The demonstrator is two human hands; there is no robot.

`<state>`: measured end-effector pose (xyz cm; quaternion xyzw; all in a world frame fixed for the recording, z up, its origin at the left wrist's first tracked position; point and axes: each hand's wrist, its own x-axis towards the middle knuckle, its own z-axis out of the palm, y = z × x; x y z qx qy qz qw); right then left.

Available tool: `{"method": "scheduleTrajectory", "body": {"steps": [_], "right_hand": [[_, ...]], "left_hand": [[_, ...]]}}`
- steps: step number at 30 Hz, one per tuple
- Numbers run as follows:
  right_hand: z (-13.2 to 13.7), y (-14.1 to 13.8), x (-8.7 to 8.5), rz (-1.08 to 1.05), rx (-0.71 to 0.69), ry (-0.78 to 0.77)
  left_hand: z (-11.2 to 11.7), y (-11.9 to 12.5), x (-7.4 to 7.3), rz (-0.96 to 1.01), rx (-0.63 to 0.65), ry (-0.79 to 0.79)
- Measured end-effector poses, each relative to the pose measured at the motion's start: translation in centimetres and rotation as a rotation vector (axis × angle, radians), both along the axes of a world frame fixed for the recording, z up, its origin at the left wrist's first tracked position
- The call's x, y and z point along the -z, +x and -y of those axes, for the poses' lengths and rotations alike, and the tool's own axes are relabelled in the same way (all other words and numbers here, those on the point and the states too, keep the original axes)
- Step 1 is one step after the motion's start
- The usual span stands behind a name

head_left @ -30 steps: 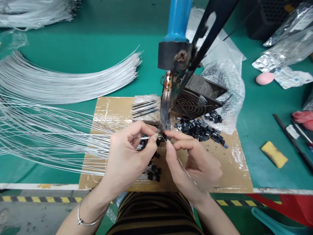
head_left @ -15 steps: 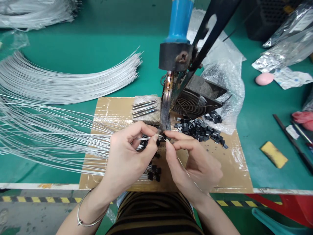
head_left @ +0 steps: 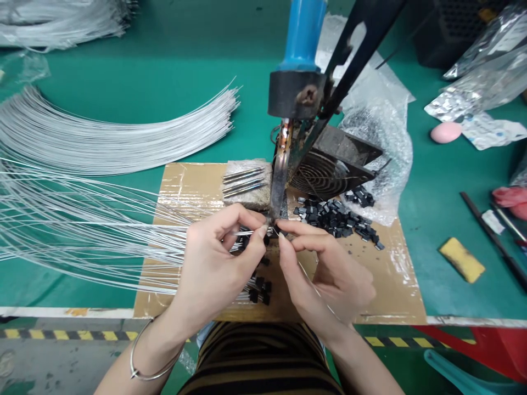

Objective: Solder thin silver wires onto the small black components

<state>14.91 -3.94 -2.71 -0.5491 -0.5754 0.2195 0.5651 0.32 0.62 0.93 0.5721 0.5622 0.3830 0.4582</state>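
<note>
A blue-handled soldering iron [head_left: 304,41] is held upright in a stand, its tip pointing down between my fingertips. My left hand [head_left: 222,269] pinches a thin white cable [head_left: 244,233] near its end, right beside the tip. From the other side, my right hand [head_left: 331,269] closes thumb and forefinger on a thin solder wire [head_left: 307,274] that trails back over the palm to the wrist. The small joint under the tip is mostly hidden by my fingers. Black connectors [head_left: 259,293] on cable ends lie below my left hand.
Loose black connectors [head_left: 335,216] are heaped on the cardboard [head_left: 395,274], near a dark round-grilled fan [head_left: 329,175]. Metal tips rest on a grey block [head_left: 247,200]. White cable bundles [head_left: 135,145] spread leftward. A yellow sponge [head_left: 461,259] and pink egg-shaped object [head_left: 446,132] lie right.
</note>
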Motion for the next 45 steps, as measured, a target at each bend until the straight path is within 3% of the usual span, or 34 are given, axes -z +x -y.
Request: {"method": "scheduleTrajectory", "body": {"steps": [18, 24, 31, 45], "right_hand": [[0.1, 0.0, 0.3, -0.023, -0.019, -0.016], [0.5, 1.0, 0.6, -0.047, 0.119, -0.221], [0.4, 1.0, 0.3, -0.186, -0.118, -0.392], [0.5, 0.6, 0.4, -0.257, -0.101, -0.4]], "left_hand": [[0.1, -0.2, 0.6, -0.006, -0.009, -0.044], [0.4, -0.4, 0.6, -0.02, 0.006, -0.055], [1.7, -1.3, 0.7, -0.05, 0.057, -0.083], [2.6, -1.5, 0.9, -0.152, 0.05, -0.054]]}}
